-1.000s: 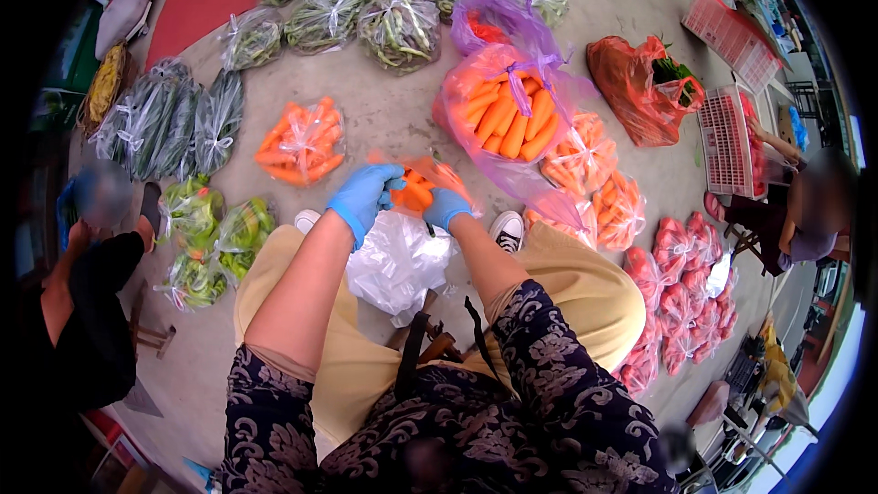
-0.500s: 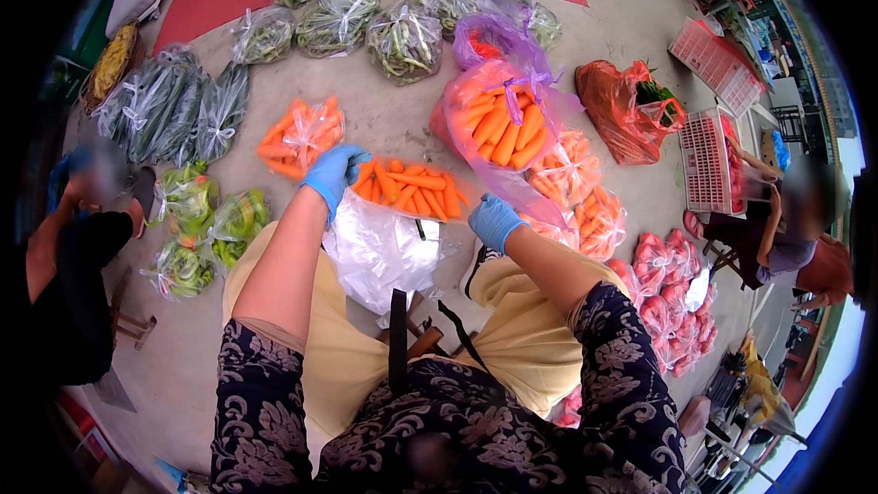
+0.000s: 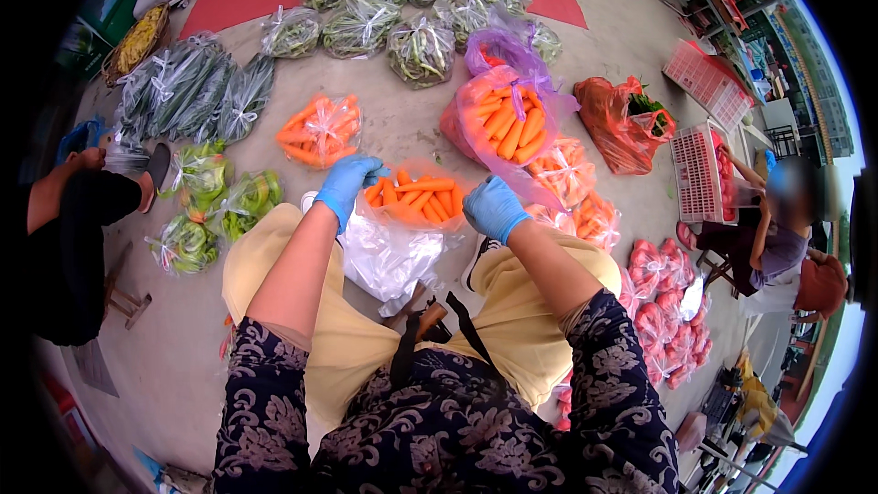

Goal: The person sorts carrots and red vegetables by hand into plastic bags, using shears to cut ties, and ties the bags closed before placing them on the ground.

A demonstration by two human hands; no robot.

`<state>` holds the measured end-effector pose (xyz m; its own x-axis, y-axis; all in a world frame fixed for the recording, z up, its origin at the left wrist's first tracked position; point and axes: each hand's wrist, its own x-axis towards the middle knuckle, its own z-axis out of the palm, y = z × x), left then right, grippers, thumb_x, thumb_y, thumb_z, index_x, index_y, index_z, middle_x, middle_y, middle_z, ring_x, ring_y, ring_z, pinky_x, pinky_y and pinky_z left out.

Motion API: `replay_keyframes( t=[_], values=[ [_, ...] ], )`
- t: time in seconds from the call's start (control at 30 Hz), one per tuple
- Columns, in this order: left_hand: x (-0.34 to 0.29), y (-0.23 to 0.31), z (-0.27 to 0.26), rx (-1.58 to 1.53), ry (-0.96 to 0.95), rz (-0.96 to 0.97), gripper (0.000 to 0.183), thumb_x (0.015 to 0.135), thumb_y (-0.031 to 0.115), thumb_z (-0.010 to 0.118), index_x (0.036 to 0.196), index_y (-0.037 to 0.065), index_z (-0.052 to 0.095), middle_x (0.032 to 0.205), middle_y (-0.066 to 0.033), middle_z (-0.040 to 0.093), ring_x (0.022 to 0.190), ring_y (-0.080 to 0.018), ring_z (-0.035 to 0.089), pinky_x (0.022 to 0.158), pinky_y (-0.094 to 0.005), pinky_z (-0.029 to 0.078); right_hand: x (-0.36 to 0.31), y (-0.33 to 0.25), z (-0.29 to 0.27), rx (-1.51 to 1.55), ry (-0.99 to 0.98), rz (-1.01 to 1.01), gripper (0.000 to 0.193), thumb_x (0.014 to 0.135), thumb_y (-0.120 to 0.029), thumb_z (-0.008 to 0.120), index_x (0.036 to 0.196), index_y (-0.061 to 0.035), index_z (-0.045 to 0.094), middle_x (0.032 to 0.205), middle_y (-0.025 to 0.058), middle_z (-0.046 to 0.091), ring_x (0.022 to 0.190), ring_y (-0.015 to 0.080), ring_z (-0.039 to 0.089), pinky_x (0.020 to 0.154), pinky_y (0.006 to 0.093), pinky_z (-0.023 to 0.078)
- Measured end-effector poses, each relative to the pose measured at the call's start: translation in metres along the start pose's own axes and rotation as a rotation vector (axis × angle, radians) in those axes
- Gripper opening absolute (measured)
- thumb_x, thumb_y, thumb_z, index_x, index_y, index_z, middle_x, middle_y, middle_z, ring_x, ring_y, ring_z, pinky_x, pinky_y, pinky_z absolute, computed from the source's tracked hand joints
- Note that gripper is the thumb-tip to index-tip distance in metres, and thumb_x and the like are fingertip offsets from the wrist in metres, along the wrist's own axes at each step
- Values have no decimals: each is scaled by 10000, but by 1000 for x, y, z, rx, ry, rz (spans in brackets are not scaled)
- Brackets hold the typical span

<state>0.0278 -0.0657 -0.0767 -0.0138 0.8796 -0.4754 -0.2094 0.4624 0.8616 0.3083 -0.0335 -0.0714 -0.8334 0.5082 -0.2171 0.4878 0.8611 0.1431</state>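
Observation:
Between my gloved hands a clear plastic bag of carrots (image 3: pixel 425 197) lies spread, its mouth wide and the carrots showing. My left hand (image 3: pixel 350 185), in a blue glove, has its fingers closed on the bag's left side. At the right side my right hand (image 3: pixel 494 210) pinches the bag in a fist. Beneath the carrots, by my knees, lies a pile of thin clear plastic bags (image 3: pixel 393 261). A tied bag of carrots (image 3: pixel 322 131) rests just beyond my left hand. Past my right hand stands a purple bag of carrots (image 3: pixel 503 123).
More bagged carrots (image 3: pixel 596 220) and bags of red produce (image 3: pixel 666 311) sit to my right. Bags of green peppers (image 3: pixel 197 242) and cucumbers (image 3: pixel 183 91) lie left. An orange bag (image 3: pixel 622 123) and a red crate (image 3: pixel 702 174) are farther right. Other people sit on both sides.
Both hands keep hold of the bag's sides; my right fist has turned slightly. The view has shifted, so the surrounding bags appear somewhat displaced.

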Motion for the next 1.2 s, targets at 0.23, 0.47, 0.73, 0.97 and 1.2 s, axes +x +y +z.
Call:
replay_keyframes(
  t=[0.23,0.47,0.73,0.97,1.2],
  values=[
    [-35,-25,35,-203,26,-145,291,805,169,487,1056,25,518,969,-75,620,656,-96,515,663,-224,426,50,-38,-22,306,332,127,180,719,-188,512,612,-63,585,615,130,575,560,290,554,579,384,431],
    [-48,-93,17,-381,228,-222,287,795,183,505,1043,44,545,884,-63,613,585,-66,472,546,-201,393,33,-57,46,350,57,271,222,751,-230,499,647,-63,602,656,142,600,596,291,586,581,384,467],
    [-36,-33,39,-271,177,-84,308,815,156,504,1085,16,550,622,25,451,488,-53,342,439,-164,276,19,-18,34,426,266,506,209,744,-239,506,629,-85,589,630,129,596,592,294,584,562,412,439],
    [14,-34,58,-309,126,-134,260,807,184,538,1013,40,609,597,32,414,506,-40,349,434,-174,264,9,16,52,525,88,421,207,745,-232,510,639,-78,598,621,127,594,556,307,568,582,410,432],
    [27,-33,56,-278,291,-189,174,794,178,556,914,74,630,564,58,341,466,-38,300,408,-178,237,31,72,52,640,701,857,262,748,-279,551,716,-25,609,721,168,612,658,317,596,602,417,457]
  ],
)
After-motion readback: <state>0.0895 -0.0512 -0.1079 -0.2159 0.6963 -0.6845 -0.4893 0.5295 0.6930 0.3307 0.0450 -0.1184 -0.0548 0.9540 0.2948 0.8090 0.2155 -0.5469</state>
